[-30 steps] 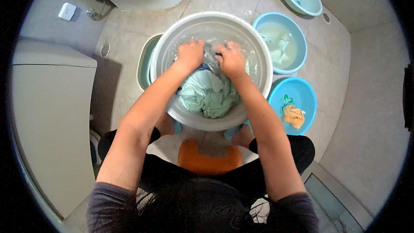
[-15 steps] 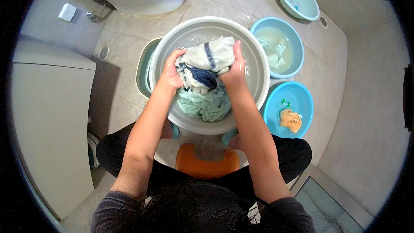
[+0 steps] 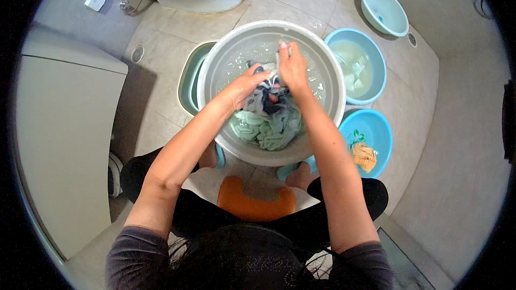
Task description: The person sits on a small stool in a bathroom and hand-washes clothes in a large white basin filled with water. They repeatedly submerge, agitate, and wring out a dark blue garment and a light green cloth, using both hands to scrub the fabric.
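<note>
A bunched white and navy garment [image 3: 262, 100] is between my hands, over the large grey-white basin [image 3: 336, 91]. Fingers of my left hand [image 3: 248, 87] are closed round its left side, with the thumb across the top. My right hand [image 3: 293, 70], a little farther off and to the right, is closed in a fist on the garment's upper end. Just nearer to me, a pale green cloth [image 3: 266, 131] lies crumpled in the basin's water. The garment's exact kind is hidden by the folds.
At right stand a light blue basin [image 3: 380, 67] with cloudy water and cloth, a brighter blue basin [image 3: 388, 139] with an orange cloth [image 3: 364, 157], and a pale basin [image 3: 400, 13] farther back. A greenish tub [image 3: 185, 88] is partly under the big basin. An orange stool [image 3: 255, 207] is below me.
The garment, held spread between both hands, is now bunched and lower in the basin. My right hand has closed into a fist; my left hand has moved right. The view has shifted slightly.
</note>
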